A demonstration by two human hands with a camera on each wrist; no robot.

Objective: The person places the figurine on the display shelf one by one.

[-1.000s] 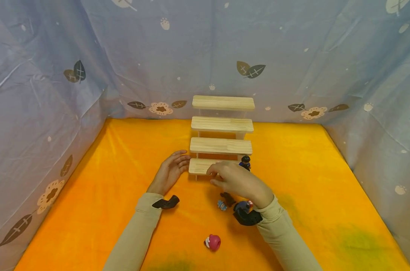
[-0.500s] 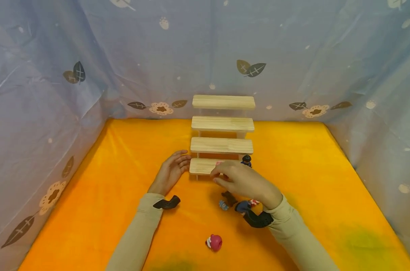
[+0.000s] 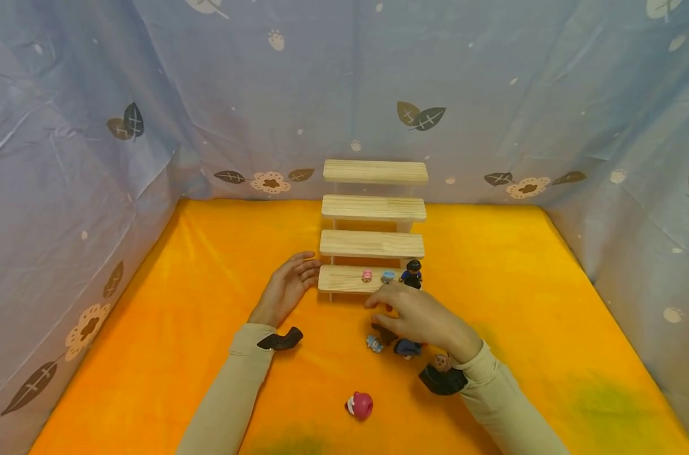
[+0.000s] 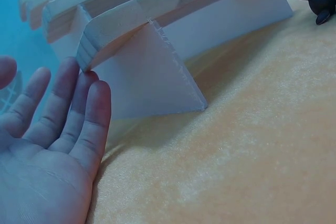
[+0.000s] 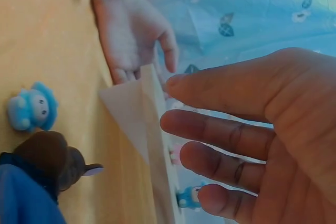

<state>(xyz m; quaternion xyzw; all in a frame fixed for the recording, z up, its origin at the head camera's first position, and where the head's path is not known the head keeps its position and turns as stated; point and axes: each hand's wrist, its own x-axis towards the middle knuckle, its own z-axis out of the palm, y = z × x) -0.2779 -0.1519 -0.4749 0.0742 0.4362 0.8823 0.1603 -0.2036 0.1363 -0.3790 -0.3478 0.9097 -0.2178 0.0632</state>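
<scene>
Head: we see the brown figure (image 3: 387,337) on the cloth (image 3: 299,392) just below the right hand (image 3: 426,319), left hand (image 3: 286,289) farther. Left wrist: fingers straight, holding nothing, by the stand (image 4: 149,80). Right wrist: empty fingers spread, figure beyond the board (image 5: 157,135).

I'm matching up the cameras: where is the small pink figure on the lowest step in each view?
Head: pink figure just right of and below centre.
Left wrist: top edge, just right of centre, cut off.
Right wrist: below centre, mostly hidden.
Shared landmark: lowest wooden step.
</scene>
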